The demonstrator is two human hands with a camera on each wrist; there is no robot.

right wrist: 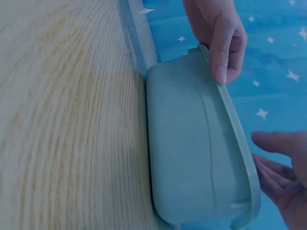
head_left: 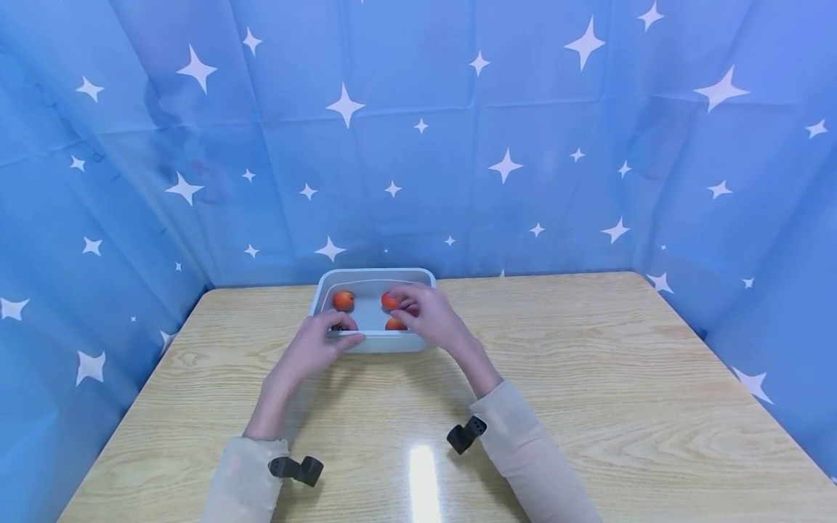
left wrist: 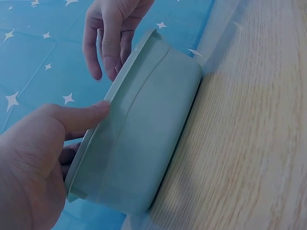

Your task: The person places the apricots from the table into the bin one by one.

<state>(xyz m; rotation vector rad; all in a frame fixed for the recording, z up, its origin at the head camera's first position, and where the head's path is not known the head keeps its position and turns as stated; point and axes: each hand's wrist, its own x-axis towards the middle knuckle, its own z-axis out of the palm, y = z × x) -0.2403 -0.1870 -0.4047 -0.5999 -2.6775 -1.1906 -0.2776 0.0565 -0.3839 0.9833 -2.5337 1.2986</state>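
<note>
Left grip (head_left: pixel 318 343) pinches tub (head_left: pixel 375 279) near rim, right hand (head_left: pixel 428 316) above

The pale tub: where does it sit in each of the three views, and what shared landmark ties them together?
Head: the pale tub stands centre, at the table's far edge.
Left wrist: it fills the middle, running diagonally.
Right wrist: it sits right of centre, running top to bottom.
Shared landmark: the left hand, thumb on the tub's rim, in every view.
</note>
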